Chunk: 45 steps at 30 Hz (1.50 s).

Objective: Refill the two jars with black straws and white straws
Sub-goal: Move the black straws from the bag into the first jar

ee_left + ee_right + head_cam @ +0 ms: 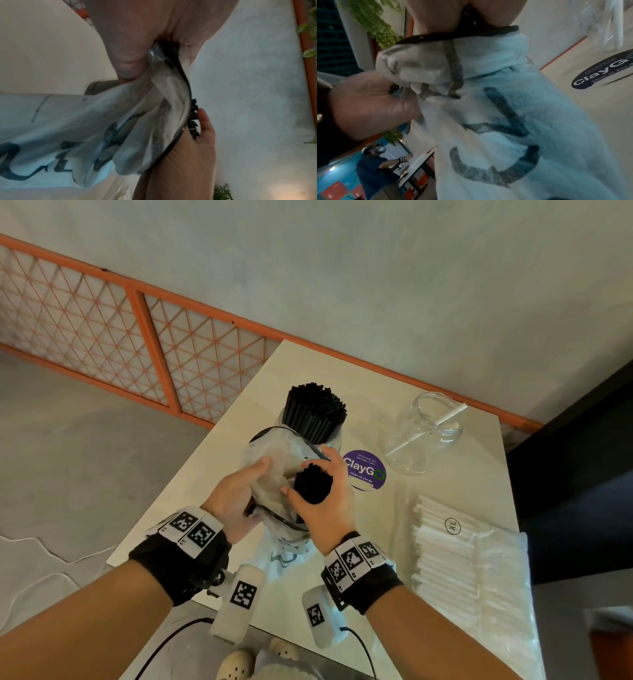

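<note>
A clear jar (310, 436) packed with black straws (317, 409) stands mid-table. To its right a second clear jar (423, 436) holds one white straw (442, 419). In front of the full jar I hold a white fabric bag (270, 474) with a black-trimmed mouth. My left hand (253, 477) grips the bag's rim, fabric bunched in its fingers (130, 44). My right hand (310, 474) is curled round a bundle of black straws (313, 486) that sticks out of the bag's mouth. The straw tips (193, 119) show beside the bag (85, 121).
A clear plastic pack of white straws (445, 549) marked XL lies at the table's right. A purple round sticker (364, 470) is on the tabletop (205, 491). An orange lattice fence (102, 326) runs behind. Another person (373, 166) works at a far table.
</note>
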Motion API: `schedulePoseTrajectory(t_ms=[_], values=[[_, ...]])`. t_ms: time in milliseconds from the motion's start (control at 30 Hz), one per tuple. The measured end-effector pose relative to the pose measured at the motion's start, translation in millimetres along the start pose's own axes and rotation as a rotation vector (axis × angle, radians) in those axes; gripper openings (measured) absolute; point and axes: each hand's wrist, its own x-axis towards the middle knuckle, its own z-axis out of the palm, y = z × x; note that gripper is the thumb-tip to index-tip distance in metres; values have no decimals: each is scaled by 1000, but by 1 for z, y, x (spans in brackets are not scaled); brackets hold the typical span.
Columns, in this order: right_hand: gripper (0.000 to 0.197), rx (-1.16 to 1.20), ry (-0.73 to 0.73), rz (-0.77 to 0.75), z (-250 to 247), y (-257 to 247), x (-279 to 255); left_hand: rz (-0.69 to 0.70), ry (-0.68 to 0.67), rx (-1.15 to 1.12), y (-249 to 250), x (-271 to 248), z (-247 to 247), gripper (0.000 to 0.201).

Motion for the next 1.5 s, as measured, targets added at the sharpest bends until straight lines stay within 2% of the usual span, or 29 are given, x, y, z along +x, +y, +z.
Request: schedulePoseTrajectory(t_ms=[233, 367, 567, 733, 867, 933, 1100, 1200, 1300, 1433, 1500], values=[[52, 79, 87, -74, -24, 8, 5, 23, 24, 23, -6, 11, 20, 38], [45, 43, 105, -77, -32, 21, 4, 47, 29, 38, -17, 12, 29, 30], [30, -16, 232, -123, -50, 32, -1, 177, 253, 250, -23, 20, 29, 20], [43, 25, 249, -116, -62, 28, -7, 233, 267, 435, -30, 24, 21, 14], [82, 81, 285, -78, -63, 25, -10, 253, 228, 520, -32, 20, 25, 28], [91, 137, 308, -36, -61, 29, -12, 206, 186, 477, -34, 19, 29, 28], [91, 410, 250, 128, -52, 42, -23, 18, 134, 437, -36, 22, 36, 26], [95, 382, 210, 214, -40, 56, -26, -32, 128, 418, -38, 26, 39, 27], [82, 376, 177, 281, -31, 60, -21, -58, 102, 438, -41, 28, 43, 28], [36, 268, 236, 219, -44, 55, -6, -11, 161, 417, -36, 33, 39, 27], [33, 239, 264, 163, -54, 53, -1, 48, 203, 318, -29, 36, 32, 27]])
